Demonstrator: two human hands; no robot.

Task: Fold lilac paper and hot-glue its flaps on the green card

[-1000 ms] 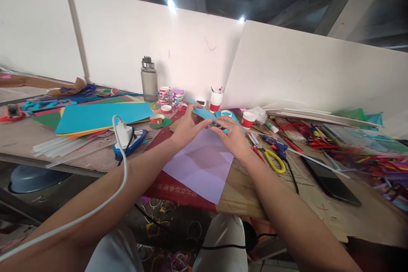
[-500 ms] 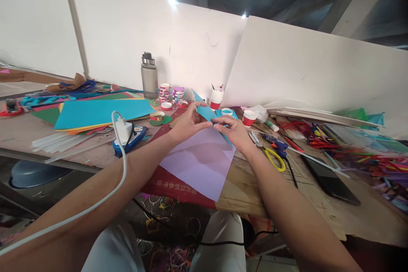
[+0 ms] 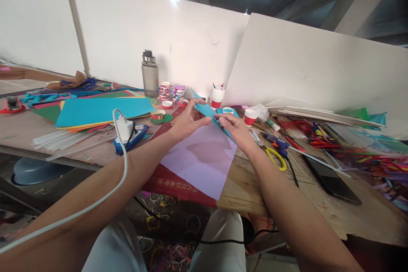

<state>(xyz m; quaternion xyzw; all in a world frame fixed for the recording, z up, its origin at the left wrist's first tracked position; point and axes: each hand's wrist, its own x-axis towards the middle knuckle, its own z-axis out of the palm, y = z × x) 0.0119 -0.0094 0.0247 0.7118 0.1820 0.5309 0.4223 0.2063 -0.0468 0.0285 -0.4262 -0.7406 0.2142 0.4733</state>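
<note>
In the head view, a blue paper (image 3: 205,111) is held over the purple sheet (image 3: 204,170), its long axis slanting from half past ten to half past four — at two o'clock from the left hand (image 3: 190,122), loosely curled round it, and at ten from the right hand (image 3: 234,127), apparently pinching its edge; both are equally near. On the red board (image 3: 158,185), at seven o'clock, printed characters can be seen, too slanted to be read surely.

1. The blue sheet (image 3: 202,110) is looking like smooth, matt paper.
2. Nearer, the lilac sheet (image 3: 200,170) is showing matt paper.
3. Far left, the bottle (image 3: 149,78) is showing smooth, translucent plastic, its neck band shining like metal.
4. The far white panels (image 3: 153,29) are appearing smooth and matt.
5. Near right, the phone (image 3: 333,180) is gleaming, dark and glossy.
6. Beneath it, brown cardboard (image 3: 321,199) is looking dull.
</note>
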